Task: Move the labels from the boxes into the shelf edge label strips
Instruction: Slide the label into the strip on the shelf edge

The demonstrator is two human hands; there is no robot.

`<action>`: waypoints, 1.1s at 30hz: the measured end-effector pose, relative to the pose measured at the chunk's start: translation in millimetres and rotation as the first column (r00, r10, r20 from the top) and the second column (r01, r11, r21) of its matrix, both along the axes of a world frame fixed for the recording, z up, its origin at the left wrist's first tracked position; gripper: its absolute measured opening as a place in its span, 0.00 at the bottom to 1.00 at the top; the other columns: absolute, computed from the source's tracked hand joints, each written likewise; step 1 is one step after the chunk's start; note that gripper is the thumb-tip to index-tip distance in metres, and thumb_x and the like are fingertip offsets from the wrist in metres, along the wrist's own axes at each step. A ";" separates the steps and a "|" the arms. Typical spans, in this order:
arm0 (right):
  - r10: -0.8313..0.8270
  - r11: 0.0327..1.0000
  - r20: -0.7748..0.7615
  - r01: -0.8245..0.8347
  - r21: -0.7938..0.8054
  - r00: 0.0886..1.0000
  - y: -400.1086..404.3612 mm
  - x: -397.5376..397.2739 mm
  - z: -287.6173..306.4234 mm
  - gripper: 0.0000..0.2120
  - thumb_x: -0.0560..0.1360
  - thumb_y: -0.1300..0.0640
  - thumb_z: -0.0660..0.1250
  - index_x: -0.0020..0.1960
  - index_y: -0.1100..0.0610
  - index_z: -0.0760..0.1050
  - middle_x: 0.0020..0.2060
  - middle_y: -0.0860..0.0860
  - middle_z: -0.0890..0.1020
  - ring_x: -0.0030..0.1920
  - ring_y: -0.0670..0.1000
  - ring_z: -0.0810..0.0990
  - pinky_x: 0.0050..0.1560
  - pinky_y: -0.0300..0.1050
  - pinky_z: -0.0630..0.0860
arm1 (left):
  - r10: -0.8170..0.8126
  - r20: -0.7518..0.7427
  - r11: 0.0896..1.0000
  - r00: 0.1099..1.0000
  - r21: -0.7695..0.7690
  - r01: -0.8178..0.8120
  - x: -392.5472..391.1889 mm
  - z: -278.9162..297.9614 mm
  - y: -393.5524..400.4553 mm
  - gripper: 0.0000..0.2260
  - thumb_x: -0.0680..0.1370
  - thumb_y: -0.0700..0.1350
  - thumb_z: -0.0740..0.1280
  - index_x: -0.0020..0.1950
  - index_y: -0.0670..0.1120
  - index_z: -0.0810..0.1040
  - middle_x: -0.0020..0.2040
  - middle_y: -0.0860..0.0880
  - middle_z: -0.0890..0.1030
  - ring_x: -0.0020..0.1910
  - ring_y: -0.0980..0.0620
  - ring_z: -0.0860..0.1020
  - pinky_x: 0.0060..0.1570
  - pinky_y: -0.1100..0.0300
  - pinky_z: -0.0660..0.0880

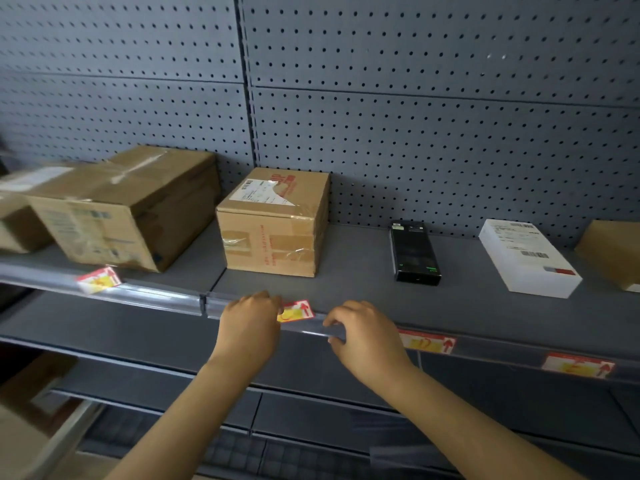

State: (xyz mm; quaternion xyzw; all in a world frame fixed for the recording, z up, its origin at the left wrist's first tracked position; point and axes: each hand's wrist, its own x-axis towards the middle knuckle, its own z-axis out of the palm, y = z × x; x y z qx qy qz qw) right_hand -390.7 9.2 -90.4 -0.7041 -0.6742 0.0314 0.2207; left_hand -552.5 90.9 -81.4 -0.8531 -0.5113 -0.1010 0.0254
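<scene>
Two hands at the shelf's front edge.
Left hand (pixel 250 315) pinches a red-arrow label (pixel 296 311); right hand (pixel 360 332) grips the strip (pixel 304 328).

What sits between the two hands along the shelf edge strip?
In the head view, a red and yellow label sits at the strip between the left hand and right hand; the left fingers touch it.

Print on boxes (pixel 273 220) — labels (pixel 296 310) — all illegible

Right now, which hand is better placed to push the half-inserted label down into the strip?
Left. The left hand already pinches the label at its edge, while the right hand grips the label strip beside it, apparently steadying it.
</scene>
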 end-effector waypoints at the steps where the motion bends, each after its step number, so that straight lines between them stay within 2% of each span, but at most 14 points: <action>1: -0.010 1.000 0.010 0.010 -0.003 1.000 7.5 -10.4 -0.1 0.11 0.74 0.59 0.68 0.56 0.52 0.78 0.53 0.48 0.80 0.56 0.51 0.75 0.51 0.45 0.75 | -0.007 0.003 1.000 1.000 -0.002 0.007 -10.5 -0.7 7.1 0.10 0.75 0.41 0.65 0.55 0.50 0.80 0.51 0.48 0.82 0.50 0.45 0.80 0.48 0.56 0.75; 4: -0.080 0.997 0.016 0.080 0.025 0.997 28.2 -39.8 0.3 0.12 0.75 0.60 0.66 0.57 0.53 0.77 0.54 0.49 0.78 0.54 0.52 0.76 0.49 0.48 0.77 | -0.061 -0.025 0.998 0.998 -0.022 0.060 -39.6 1.3 28.0 0.08 0.68 0.40 0.73 0.45 0.50 0.82 0.41 0.49 0.83 0.39 0.46 0.82 0.38 0.58 0.76; 6: -0.155 0.984 -0.002 0.155 0.092 0.988 39.7 -55.0 1.1 0.09 0.75 0.61 0.66 0.55 0.53 0.77 0.52 0.50 0.77 0.51 0.53 0.77 0.44 0.49 0.77 | -0.099 -0.046 0.995 0.994 -0.013 0.099 -55.1 0.1 44.6 0.09 0.63 0.39 0.77 0.38 0.50 0.82 0.35 0.50 0.83 0.33 0.47 0.82 0.32 0.59 0.75; 9: -0.248 0.961 -0.011 0.247 0.127 0.969 50.1 -70.8 0.0 0.07 0.76 0.61 0.64 0.53 0.55 0.76 0.51 0.51 0.75 0.49 0.54 0.77 0.40 0.51 0.78 | -0.168 0.011 0.986 0.986 -0.012 0.168 -73.6 -0.2 60.4 0.07 0.66 0.40 0.75 0.41 0.49 0.82 0.39 0.49 0.83 0.37 0.46 0.82 0.34 0.59 0.75; 11: -0.275 0.954 -0.024 0.276 0.118 0.961 52.3 -78.0 -1.6 0.10 0.77 0.61 0.64 0.57 0.55 0.75 0.52 0.52 0.76 0.49 0.54 0.77 0.41 0.51 0.78 | -0.206 0.020 0.978 0.978 -0.019 0.206 -80.8 -1.8 64.7 0.06 0.73 0.41 0.70 0.48 0.48 0.81 0.47 0.48 0.82 0.44 0.46 0.82 0.40 0.58 0.75; 13: -0.291 0.947 -0.019 0.291 0.132 0.956 53.5 -81.9 -1.1 0.07 0.78 0.60 0.63 0.55 0.56 0.77 0.50 0.53 0.76 0.46 0.55 0.78 0.39 0.52 0.77 | -0.230 0.002 0.973 0.973 -0.034 0.230 -85.0 -3.5 68.4 0.08 0.77 0.42 0.65 0.54 0.49 0.79 0.52 0.48 0.81 0.50 0.46 0.80 0.45 0.57 0.74; 16: -0.319 0.940 -0.023 0.320 0.115 0.947 53.7 -83.7 -2.3 0.04 0.78 0.58 0.63 0.47 0.56 0.77 0.44 0.51 0.77 0.40 0.53 0.78 0.35 0.49 0.76 | -0.237 0.025 0.970 0.971 -0.044 0.238 -89.4 -4.0 72.7 0.09 0.77 0.41 0.64 0.55 0.49 0.78 0.53 0.49 0.81 0.51 0.47 0.80 0.46 0.57 0.74; 19: -0.303 0.950 0.005 0.301 0.077 0.953 51.7 -89.5 -7.6 0.04 0.77 0.58 0.65 0.44 0.54 0.77 0.41 0.50 0.79 0.39 0.51 0.78 0.33 0.43 0.72 | -0.234 0.040 0.971 0.971 -0.039 0.235 -91.4 -6.0 75.1 0.10 0.76 0.39 0.65 0.54 0.49 0.79 0.52 0.49 0.81 0.50 0.47 0.80 0.45 0.58 0.74; 21: -0.295 0.954 0.026 0.293 0.065 0.955 53.6 -93.8 -9.9 0.04 0.77 0.59 0.65 0.44 0.54 0.78 0.40 0.50 0.80 0.38 0.51 0.78 0.32 0.42 0.71 | -0.247 0.056 0.968 0.967 -0.024 0.249 -91.3 -7.0 74.6 0.09 0.74 0.38 0.67 0.51 0.49 0.80 0.49 0.49 0.82 0.46 0.47 0.81 0.41 0.59 0.73; 24: -0.298 0.953 0.020 0.296 0.065 0.954 61.0 -98.9 -8.5 0.05 0.77 0.60 0.65 0.44 0.55 0.78 0.40 0.50 0.80 0.39 0.51 0.78 0.32 0.41 0.69 | -0.252 0.049 0.966 0.966 -0.047 0.254 -91.1 -6.1 77.4 0.08 0.66 0.36 0.74 0.39 0.49 0.82 0.37 0.49 0.83 0.33 0.48 0.81 0.30 0.61 0.71; 28: -0.242 0.970 0.084 0.242 0.007 0.967 66.1 -105.6 -7.1 0.06 0.78 0.61 0.62 0.47 0.55 0.78 0.44 0.51 0.80 0.42 0.53 0.78 0.36 0.45 0.73 | -0.243 -0.046 0.969 0.969 -0.051 0.241 -88.9 -7.7 79.4 0.15 0.52 0.38 0.80 0.29 0.51 0.78 0.26 0.52 0.78 0.21 0.53 0.76 0.21 0.65 0.63; 29: -0.235 0.972 0.092 0.236 -0.005 0.968 66.2 -106.6 -6.3 0.07 0.78 0.61 0.62 0.48 0.55 0.78 0.45 0.52 0.80 0.43 0.53 0.78 0.37 0.46 0.75 | -0.248 -0.064 0.969 0.967 -0.035 0.246 -88.8 -8.8 79.3 0.16 0.51 0.38 0.81 0.28 0.51 0.78 0.26 0.53 0.78 0.21 0.54 0.75 0.21 0.65 0.61; 32: -0.227 0.973 0.110 0.230 -0.015 0.968 67.1 -106.2 -4.1 0.07 0.77 0.61 0.63 0.49 0.55 0.79 0.46 0.52 0.80 0.45 0.53 0.79 0.39 0.46 0.76 | -0.260 -0.051 0.964 0.964 -0.064 0.257 -87.2 -17.0 80.3 0.13 0.57 0.37 0.79 0.33 0.49 0.79 0.30 0.52 0.80 0.25 0.52 0.78 0.24 0.65 0.63; 33: -0.226 0.973 0.109 0.230 -0.018 0.968 67.1 -105.7 -3.3 0.07 0.77 0.62 0.64 0.49 0.55 0.79 0.46 0.52 0.81 0.46 0.53 0.78 0.39 0.46 0.75 | -0.268 -0.043 0.962 0.962 -0.072 0.264 -86.4 -17.5 80.5 0.15 0.54 0.36 0.80 0.32 0.49 0.79 0.29 0.52 0.80 0.24 0.52 0.77 0.24 0.65 0.63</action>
